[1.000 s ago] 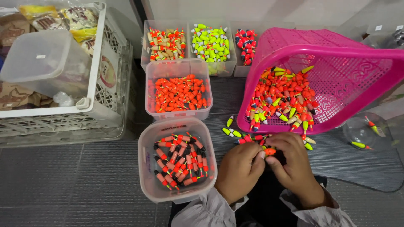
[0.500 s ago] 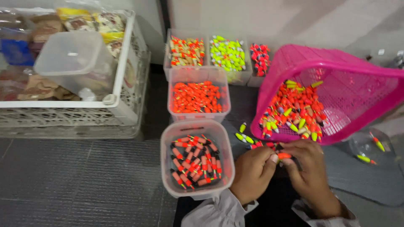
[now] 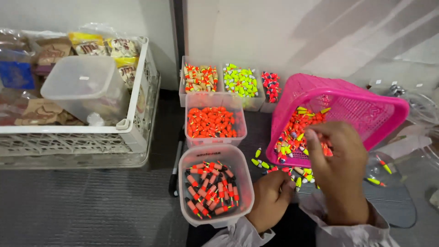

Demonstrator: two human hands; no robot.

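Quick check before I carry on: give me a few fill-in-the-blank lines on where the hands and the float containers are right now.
1. The right hand reaches into the tilted ____ basket.
2. The left hand rests just right of the nearest clear tub, whose floats are orange and ____.
3. The tub behind it holds floats of mostly one colour: ____.
4. The empty clear container sits inside the white ____ at the left.

Missing words: pink; black; orange; crate
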